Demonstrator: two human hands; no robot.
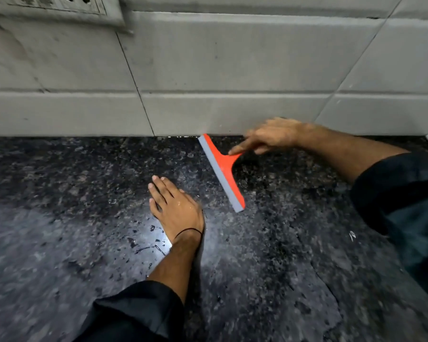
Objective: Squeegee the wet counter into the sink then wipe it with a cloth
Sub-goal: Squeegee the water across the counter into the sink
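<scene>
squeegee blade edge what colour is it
Grey, set along an orange squeegee body and handle. The head view shows it plainly against the dark speckled counter.

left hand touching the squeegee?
Apart. The head view shows the left hand flat on the counter, with a strip of bare wet counter between it and the squeegee.

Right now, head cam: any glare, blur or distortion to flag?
Head view: white glare on the wet counter by the wrist of the left hand; right hand and squeegee softly motion-blurred; counter smeared toward the lower corners; wall tile joints splay outward toward the top, wide-angle.
</scene>
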